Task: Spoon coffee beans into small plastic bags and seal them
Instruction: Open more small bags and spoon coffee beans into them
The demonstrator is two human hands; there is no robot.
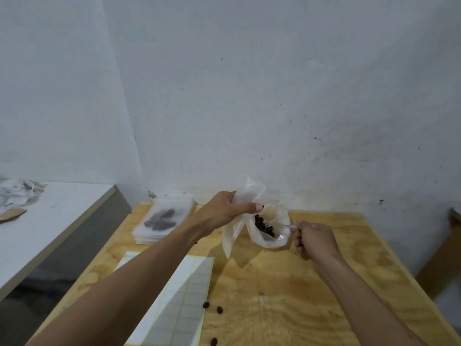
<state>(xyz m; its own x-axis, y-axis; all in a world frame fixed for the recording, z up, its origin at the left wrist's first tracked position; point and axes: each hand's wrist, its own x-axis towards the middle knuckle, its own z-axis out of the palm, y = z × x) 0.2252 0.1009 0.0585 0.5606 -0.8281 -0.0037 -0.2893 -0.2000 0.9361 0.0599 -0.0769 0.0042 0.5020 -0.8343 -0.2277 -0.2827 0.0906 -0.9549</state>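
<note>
Nearest on the plywood table (287,308) lie three loose coffee beans (206,305), just right of a sheet of white labels (184,295) whose near end runs out of view. Bare wood stretches from there to the right table edge. Farther in, the right hand (315,242) is curled round the handle of a clear plastic spoon (277,227), whose bowl sits among the dark beans inside an open large plastic bag (270,229) standing on the table. The left hand (227,211), raised above the wood, pinches a small empty plastic bag (239,218) between thumb and curled fingers; it hangs touching the large bag's left side. Left of both, by the far table edge, rests a stack of filled bags (163,221), close under the white wall (274,96).
</note>
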